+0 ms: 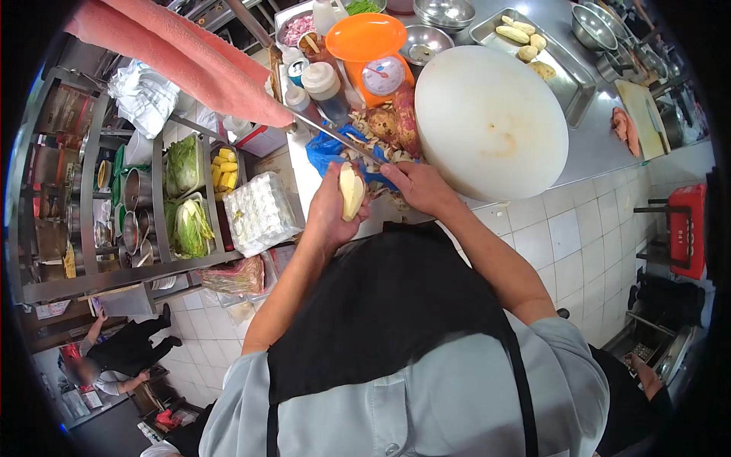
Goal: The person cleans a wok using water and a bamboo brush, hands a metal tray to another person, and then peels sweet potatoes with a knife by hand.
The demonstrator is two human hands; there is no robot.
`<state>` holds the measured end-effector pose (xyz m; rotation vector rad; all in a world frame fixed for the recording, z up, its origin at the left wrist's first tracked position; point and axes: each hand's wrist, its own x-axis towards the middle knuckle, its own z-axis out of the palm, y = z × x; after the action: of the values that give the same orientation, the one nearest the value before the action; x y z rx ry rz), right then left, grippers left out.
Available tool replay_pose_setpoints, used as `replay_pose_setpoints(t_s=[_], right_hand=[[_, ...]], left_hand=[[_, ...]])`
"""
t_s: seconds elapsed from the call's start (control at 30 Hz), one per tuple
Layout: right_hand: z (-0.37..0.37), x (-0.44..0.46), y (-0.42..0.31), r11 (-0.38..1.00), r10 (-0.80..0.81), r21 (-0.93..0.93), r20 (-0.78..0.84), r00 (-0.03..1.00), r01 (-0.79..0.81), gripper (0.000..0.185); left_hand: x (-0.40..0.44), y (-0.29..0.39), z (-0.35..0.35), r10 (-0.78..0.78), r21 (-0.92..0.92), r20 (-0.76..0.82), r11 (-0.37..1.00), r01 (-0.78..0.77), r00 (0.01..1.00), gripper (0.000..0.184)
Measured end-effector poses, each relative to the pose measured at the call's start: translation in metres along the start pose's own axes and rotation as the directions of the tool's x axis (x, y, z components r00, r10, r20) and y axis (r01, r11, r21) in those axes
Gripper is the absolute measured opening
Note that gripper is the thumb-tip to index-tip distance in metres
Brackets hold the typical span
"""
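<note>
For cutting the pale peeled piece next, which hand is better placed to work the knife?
Probably the right: the right hand already grips the knife, its blade close to the piece. The left hand is occupied, holding the peeled piece.

We see a pale yellow vegetable (351, 194), a silvery knife (335, 137), an orange scale (373, 62) with a white dial (383, 76), and a white board (476, 99) with a brownish stain (502, 131). The bag (326, 149) is blue, the towel (190, 62) salmon pink, the crate (687, 228) red. Our apron (396, 297) is plain black, our shirt (457, 396) light grey, and the floor tiles (564, 233) make a white grid.
</note>
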<state>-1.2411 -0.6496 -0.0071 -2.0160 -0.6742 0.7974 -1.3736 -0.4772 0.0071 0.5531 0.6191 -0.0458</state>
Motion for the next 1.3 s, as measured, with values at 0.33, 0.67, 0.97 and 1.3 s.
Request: replay_pose_setpoints(t_s=[0.33, 0.67, 0.97, 1.3], right_hand=[[0.012, -0.021, -0.022, 0.963, -0.216, -0.145, 0.098, 0.972, 0.229, 0.062], [0.005, -0.006, -0.005, 0.988, -0.131, -0.083, 0.026, 0.991, 0.133, 0.062], [-0.006, 0.003, 0.005, 0.994, -0.095, -0.059, -0.001, 0.996, 0.094, 0.062], [0.0, 0.021, 0.028, 0.998, -0.023, 0.064, -0.013, 1.0, 0.024, 0.067]], left_hand=[[0.012, -0.002, 0.004, 0.006, -0.043, -0.168, 0.999, -0.014, 0.986, 0.044], [0.005, -0.001, 0.012, 0.164, 0.34, -0.222, 0.937, -0.082, 0.961, 0.044], [-0.007, -0.002, 0.021, 0.233, 0.444, -0.101, 0.88, -0.166, 0.967, 0.04], [-0.017, 0.006, 0.022, 0.202, 0.538, -0.091, 0.834, -0.122, 0.975, 0.041]])
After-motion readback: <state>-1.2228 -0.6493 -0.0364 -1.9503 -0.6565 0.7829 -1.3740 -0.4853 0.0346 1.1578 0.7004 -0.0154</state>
